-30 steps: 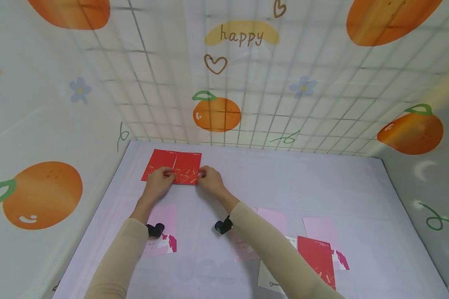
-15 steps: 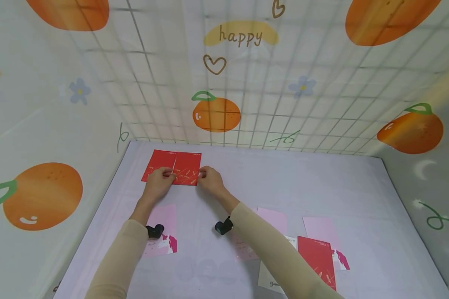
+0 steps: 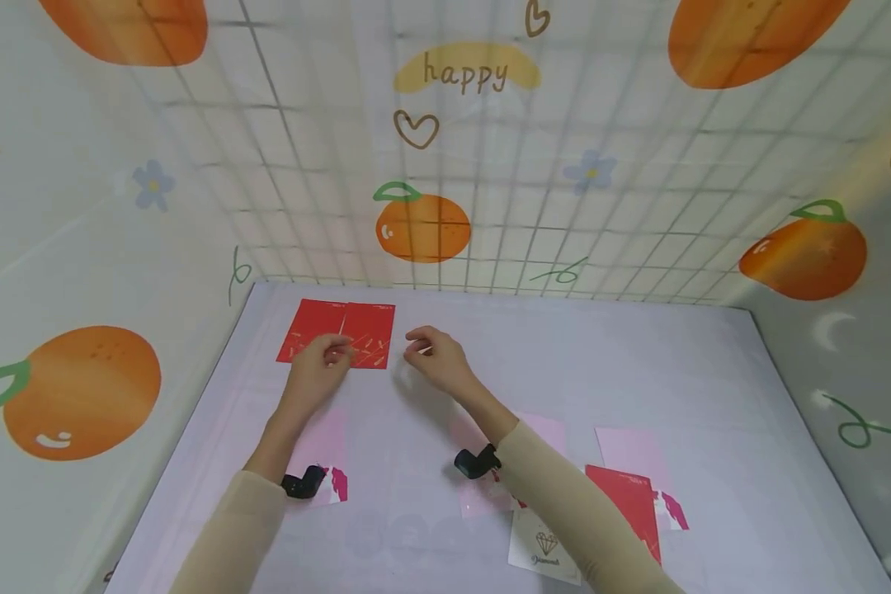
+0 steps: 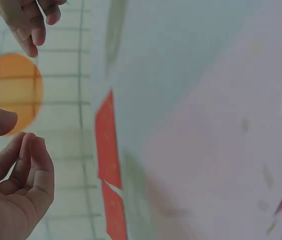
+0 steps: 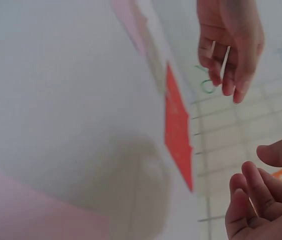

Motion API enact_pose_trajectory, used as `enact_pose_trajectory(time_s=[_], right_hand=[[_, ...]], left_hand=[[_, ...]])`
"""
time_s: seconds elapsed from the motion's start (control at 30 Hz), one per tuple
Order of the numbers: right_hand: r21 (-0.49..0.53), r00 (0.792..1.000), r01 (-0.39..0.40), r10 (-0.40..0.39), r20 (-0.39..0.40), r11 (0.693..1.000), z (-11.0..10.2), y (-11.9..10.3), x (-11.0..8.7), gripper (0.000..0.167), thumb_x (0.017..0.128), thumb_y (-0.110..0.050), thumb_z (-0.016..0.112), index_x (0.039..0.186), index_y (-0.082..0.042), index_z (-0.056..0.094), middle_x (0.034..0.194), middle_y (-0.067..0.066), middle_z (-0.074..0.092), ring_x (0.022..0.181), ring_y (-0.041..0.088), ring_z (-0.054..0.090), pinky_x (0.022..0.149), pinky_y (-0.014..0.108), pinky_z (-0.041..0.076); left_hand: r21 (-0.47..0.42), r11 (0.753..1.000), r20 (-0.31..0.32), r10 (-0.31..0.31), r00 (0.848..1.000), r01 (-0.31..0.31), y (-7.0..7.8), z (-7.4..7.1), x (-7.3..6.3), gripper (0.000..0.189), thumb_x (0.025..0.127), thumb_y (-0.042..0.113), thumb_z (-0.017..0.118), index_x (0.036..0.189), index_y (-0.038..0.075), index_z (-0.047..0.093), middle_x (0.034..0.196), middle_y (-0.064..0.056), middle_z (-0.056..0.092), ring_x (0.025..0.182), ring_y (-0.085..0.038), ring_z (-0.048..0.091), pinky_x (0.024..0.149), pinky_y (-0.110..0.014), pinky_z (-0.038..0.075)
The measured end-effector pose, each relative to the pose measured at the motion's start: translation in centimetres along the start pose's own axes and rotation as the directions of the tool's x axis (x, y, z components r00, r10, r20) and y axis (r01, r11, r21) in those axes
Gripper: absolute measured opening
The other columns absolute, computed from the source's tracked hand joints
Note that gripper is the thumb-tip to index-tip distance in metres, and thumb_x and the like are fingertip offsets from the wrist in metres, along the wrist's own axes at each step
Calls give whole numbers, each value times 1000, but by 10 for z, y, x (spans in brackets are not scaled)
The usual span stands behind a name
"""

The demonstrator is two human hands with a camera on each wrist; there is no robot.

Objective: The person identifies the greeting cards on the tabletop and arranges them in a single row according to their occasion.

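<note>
Two red cards with pale printed marks, a left card [image 3: 310,318] and a right card [image 3: 371,322], lie side by side at the table's far left, a narrow gap between them. My left hand [image 3: 318,367] is over their near edges, loosely bent, with nothing between thumb and fingers; it hides part of both cards. My right hand [image 3: 440,361] hovers just right of the right card, fingers loosely bent and holding nothing. The left wrist view shows thumb and fingertips of the left hand [image 4: 18,185] apart; the right wrist view shows the same of the right hand [image 5: 268,200].
A pink card [image 3: 330,437] lies near the left forearm. Toward the right are a white card with a diamond drawing [image 3: 542,549], another red card [image 3: 624,503] and several pink cards [image 3: 624,445], partly under the right sleeve. A fabric-covered grid wall [image 3: 505,247] stands behind the table.
My right hand has let go of the right card's edge and moved away to the right. My left hand has lifted off slightly, its fingers loosened. The two red cards stay in place.
</note>
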State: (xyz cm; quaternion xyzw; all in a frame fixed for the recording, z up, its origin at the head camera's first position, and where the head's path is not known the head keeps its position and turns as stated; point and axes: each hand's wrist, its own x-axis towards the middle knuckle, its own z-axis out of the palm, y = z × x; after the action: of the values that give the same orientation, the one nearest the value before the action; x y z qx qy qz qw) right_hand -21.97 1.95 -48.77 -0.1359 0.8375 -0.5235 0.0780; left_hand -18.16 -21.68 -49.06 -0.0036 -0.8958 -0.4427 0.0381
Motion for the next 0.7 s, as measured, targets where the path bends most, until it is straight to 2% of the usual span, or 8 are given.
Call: enact_pose_trajectory(time_s=[0.17,0.37,0.6,0.7], right_hand=[[19,999,35,-34,-18,999,-22,-5,-27,28,94,-17,70,120,-8,66,97,1,68,87,20,63,73,31,54],[16,996,81,-80,-45,997,-35,-6,-53,26,92,-17,72,117,-13,67,94,-2,68,85,17,63,71,31,54],[24,993,101,-99,-63,995,-50,-3,-80,26,92,-19,74,117,-16,67,92,-4,67,82,15,64,68,33,54],[31,991,115,-112,-77,993,-58,-1,-91,25,93,-17,73,117,-16,67,91,-4,67,82,16,64,71,36,54]], left_hand=[[-54,996,5,72,997,-72,19,6,-18,35,95,23,70,127,8,63,112,-5,66,104,-25,64,79,-38,58],[-78,995,29,68,997,-66,34,16,-36,37,94,29,71,125,11,63,112,-1,66,103,-21,65,78,-35,58],[-140,988,47,77,996,-69,48,30,-55,32,93,24,73,123,14,65,112,3,66,100,-17,65,78,-32,58],[-172,983,63,73,995,-61,52,37,-64,31,93,23,73,122,15,66,112,4,66,100,-15,64,77,-30,58]])
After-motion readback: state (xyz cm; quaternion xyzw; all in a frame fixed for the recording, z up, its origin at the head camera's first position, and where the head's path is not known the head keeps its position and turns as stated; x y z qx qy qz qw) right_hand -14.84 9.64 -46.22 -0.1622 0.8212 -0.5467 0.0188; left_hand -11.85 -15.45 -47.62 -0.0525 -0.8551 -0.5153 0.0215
